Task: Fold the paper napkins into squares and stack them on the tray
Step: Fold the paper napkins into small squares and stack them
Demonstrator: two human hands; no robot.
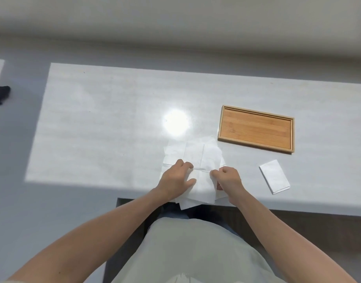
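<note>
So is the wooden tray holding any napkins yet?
No, empty. The tray's bare wood shows edge to edge; the one folded napkin lies on the table beside it.

Even, soft indoor light. An overhead lamp leaves a round glare spot on the glossy table. Shadows are faint. Wide-angle distortion bends the table edges; the far background is blurred, detail soft throughout.
</note>
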